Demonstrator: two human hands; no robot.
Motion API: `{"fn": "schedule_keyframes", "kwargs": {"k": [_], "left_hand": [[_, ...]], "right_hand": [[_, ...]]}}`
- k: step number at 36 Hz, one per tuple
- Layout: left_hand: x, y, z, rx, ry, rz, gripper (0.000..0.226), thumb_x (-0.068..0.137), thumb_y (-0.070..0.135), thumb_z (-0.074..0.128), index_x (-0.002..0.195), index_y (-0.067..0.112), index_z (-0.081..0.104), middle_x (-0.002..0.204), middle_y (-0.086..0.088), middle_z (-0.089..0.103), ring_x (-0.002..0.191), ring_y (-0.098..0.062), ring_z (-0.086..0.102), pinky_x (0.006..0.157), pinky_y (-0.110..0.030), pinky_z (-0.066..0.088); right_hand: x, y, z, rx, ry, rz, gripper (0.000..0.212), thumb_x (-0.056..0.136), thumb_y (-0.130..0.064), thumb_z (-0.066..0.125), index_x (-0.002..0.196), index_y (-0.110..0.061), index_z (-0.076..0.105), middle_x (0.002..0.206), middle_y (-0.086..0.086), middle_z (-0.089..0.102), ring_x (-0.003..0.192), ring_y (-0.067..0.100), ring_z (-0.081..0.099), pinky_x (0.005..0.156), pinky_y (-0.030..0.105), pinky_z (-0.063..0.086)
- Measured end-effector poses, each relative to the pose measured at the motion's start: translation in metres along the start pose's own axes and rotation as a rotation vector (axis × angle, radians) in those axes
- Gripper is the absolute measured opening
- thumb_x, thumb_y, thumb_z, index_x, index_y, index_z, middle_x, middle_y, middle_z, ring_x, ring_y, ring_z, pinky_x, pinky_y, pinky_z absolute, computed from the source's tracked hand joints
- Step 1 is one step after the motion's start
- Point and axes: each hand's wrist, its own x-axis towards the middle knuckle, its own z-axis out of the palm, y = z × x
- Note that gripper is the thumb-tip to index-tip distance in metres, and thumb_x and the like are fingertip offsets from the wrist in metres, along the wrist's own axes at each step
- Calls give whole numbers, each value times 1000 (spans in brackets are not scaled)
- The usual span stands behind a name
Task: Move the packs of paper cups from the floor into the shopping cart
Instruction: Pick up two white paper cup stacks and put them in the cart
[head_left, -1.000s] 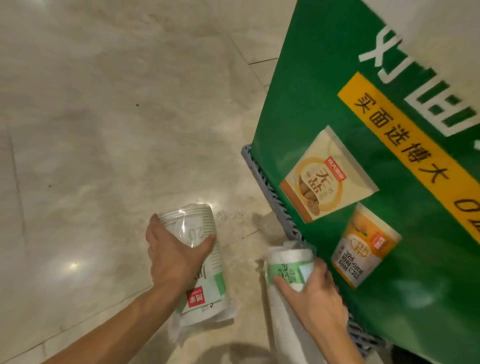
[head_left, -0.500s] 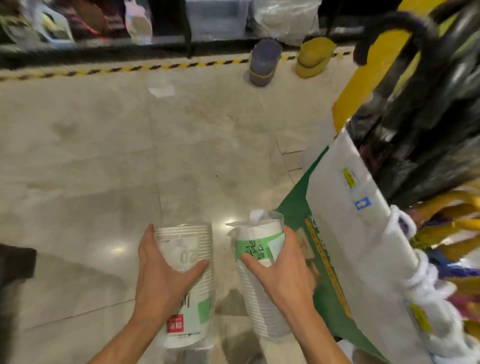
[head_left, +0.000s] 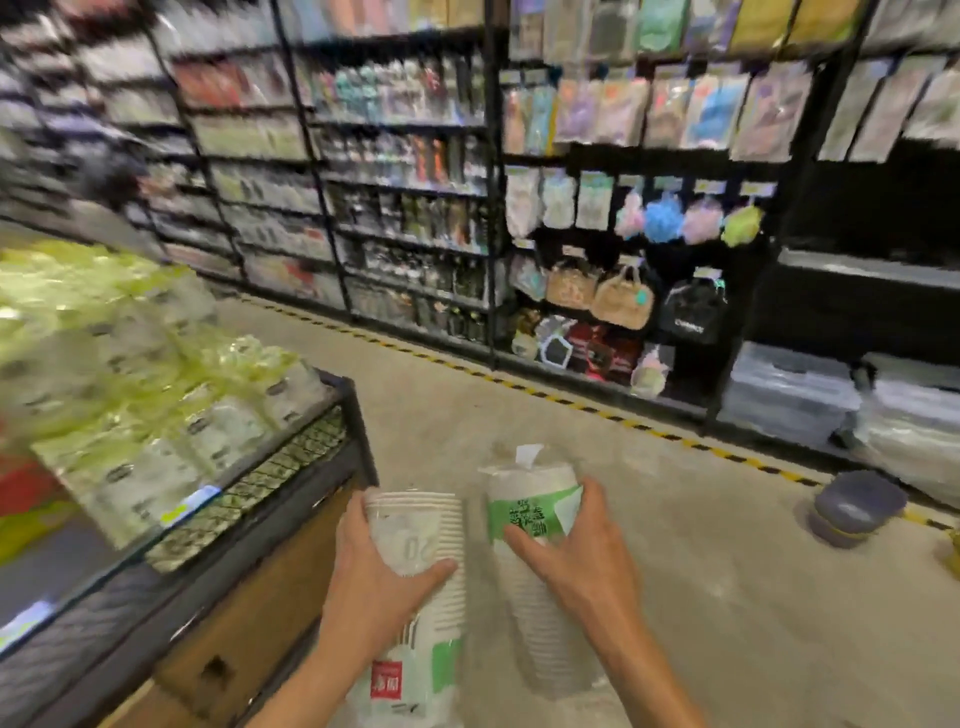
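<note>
Each of my hands holds one pack of white paper cups wrapped in clear plastic, both upright in front of me above the floor. My left hand (head_left: 371, 582) grips the left pack (head_left: 421, 525), which has a red and green label low down. My right hand (head_left: 576, 556) grips the right pack (head_left: 530, 499), which has a green label near its top. The two packs are side by side, a little apart. No shopping cart shows in this view.
A display stand (head_left: 291, 499) with a black frame and wire rim, piled with green-and-white packages, is close on my left. Dark store shelves (head_left: 405, 208) line the far side of the aisle behind a yellow-black floor stripe (head_left: 571, 402). Stacked grey basins (head_left: 857, 506) sit on the floor at right.
My view has swung up from the floor and the green sign to the aisle and shelves. Both packs have risen off the floor, still in my hands.
</note>
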Motion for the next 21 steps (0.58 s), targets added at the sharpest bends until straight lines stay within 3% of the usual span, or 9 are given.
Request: {"fn": "schedule_keyframes", "kwargs": {"k": [4,11,15,21], "left_hand": [[-32,-17,-66,-13,207,-105,138,51,62,88,155,23,8,161,4,17,145,-18,27,117,-39,29],[-125,-49,-185,7,546,-233,132,44,66,85,150,26,17,153,2,33,138,-20,39,114,-45,35],[-190,-65,-246,59,721,-302,130,59,51,89,156,19,8,160,-2,21,145,-21,26,117,-39,26],[-297,-103,-327,66,977,-434,131,61,50,89,156,17,6,160,0,19,145,-20,26,115,-35,26]], "right_hand": [[-10,-54,28,6,-118,-194,96,60,-74,75,137,-34,36,125,-8,62,108,19,63,87,43,57],[-78,-147,85,2,-357,-464,88,55,-76,72,124,-31,43,111,-9,61,100,18,66,80,44,58],[-138,-196,122,10,-528,-602,101,52,-82,69,133,-27,41,118,-5,62,106,20,66,83,46,58],[-252,-265,173,36,-742,-791,96,56,-80,72,130,-30,40,114,-8,63,105,20,65,82,46,58]]}}
